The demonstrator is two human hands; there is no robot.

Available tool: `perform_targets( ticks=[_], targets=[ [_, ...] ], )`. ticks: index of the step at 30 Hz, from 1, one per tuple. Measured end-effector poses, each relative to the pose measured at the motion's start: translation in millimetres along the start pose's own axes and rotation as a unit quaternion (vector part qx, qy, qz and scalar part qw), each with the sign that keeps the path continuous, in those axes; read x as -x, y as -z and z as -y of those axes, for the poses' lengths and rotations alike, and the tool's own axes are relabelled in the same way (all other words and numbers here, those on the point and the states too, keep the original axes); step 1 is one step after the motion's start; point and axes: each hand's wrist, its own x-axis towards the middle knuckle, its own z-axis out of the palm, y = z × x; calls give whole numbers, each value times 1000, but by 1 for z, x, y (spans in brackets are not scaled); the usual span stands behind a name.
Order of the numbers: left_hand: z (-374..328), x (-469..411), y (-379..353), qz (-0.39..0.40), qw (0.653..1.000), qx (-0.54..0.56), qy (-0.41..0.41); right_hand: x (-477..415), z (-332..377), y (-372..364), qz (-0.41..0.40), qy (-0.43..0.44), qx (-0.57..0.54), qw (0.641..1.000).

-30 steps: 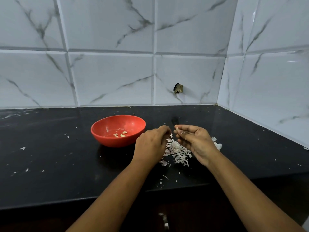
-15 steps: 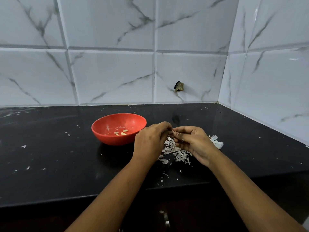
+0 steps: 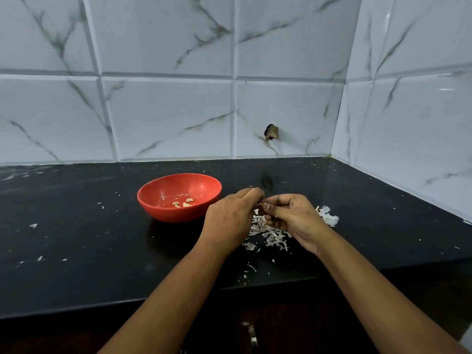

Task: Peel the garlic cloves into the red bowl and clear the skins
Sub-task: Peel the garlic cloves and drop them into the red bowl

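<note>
A red bowl (image 3: 163, 209) stands on the black counter (image 3: 76, 238) and holds three peeled garlic cloves (image 3: 183, 202). To its right, my left hand (image 3: 231, 221) and my right hand (image 3: 296, 218) meet fingertip to fingertip above a heap of white garlic skins (image 3: 268, 233). Both hands have curled fingers and pinch something small between them; the clove itself is hidden by the fingers. More skins (image 3: 329, 217) lie just right of my right hand.
Small skin flakes are scattered over the counter, mostly left of the bowl and near the front edge. White marble tiles form the back wall and the right wall, with a small brass fitting (image 3: 271, 131) in the back wall.
My hands have drawn together until the fingertips touch, and they sit slightly higher over the skins. The bowl has stayed where it was.
</note>
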Motion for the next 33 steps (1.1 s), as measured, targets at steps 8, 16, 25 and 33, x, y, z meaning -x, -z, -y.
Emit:
perform_targets(
  ticks=[8, 16, 25, 33],
  targets=[
    [-6, 1, 1, 41, 999, -12, 15, -2, 0, -2, -9, -3, -19, 1000],
    [-1, 1, -2, 34, 997, 1, 66, -5, 2, 7, -82, 13, -102, 991],
    [1, 0, -6, 41, 997, 0, 68, -5, 0, 4, -57, 15, -78, 995],
    [2, 0, -6, 71, 994, 31, 76, -2, -4, 0, -19, 61, 23, 998]
  ],
)
